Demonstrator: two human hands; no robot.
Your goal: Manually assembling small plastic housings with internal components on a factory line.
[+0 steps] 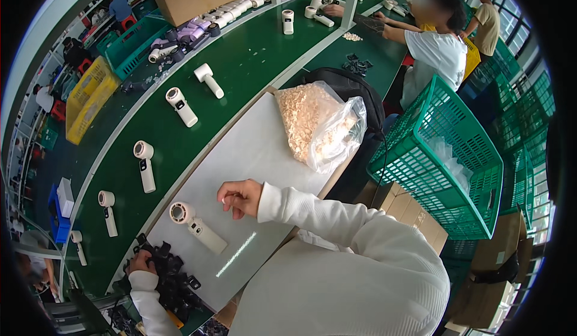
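A white handheld fan point(208, 236) lies on the grey work surface point(240, 162), its round head toward the upper left. Just to its right is my right hand point(240, 198), raised above the surface, its curled fingers pinching a tiny pale piece. My left hand point(143, 263) reaches into a heap of small black plastic parts point(174, 273) at the surface's near-left end. Its fingers bend down onto a black part, and their tips are partly hidden. A clear plastic bag point(318, 126) full of small cream-coloured pieces sits open at the far end.
A green conveyor belt point(180, 138) curves past on the left, carrying several white fans spaced apart. Behind the bag is a black backpack point(354, 90). A green crate point(439, 156) stands to my right, above cardboard boxes point(412, 213). A co-worker point(436, 48) sits farther along the belt.
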